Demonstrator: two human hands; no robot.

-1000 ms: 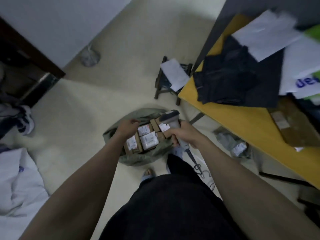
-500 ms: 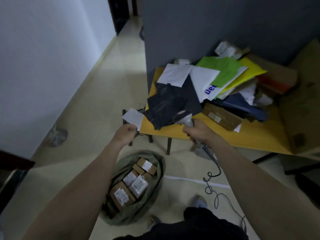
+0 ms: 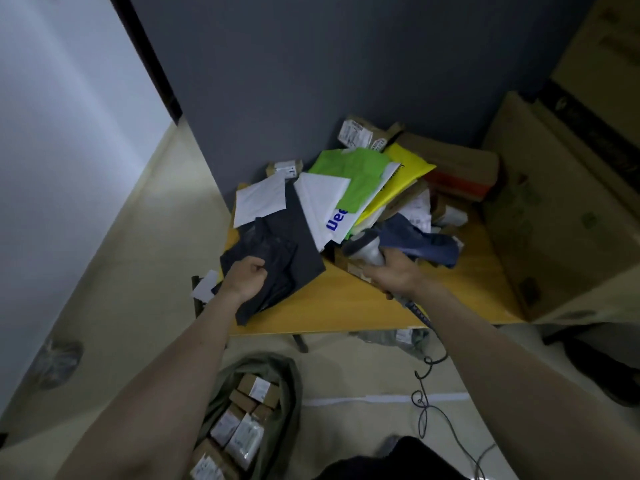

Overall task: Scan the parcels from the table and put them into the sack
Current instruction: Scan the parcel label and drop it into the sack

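My left hand has come up from the sack on the floor and now grips the dark mailer at the bench edge, so the next parcel is in hand. My right hand holds the scanner, fingers wrapped round it. The white mailer reads "Dea…" (partly hidden); sack labels are unreadable.

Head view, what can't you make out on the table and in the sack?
- Sack: lower part cut off by the bottom edge, left side behind the forearm.
- Parcel labels: too small to read.
- Scanner: handle hidden by the right hand.
- Left hand: its fingers are hidden on the black mailer.
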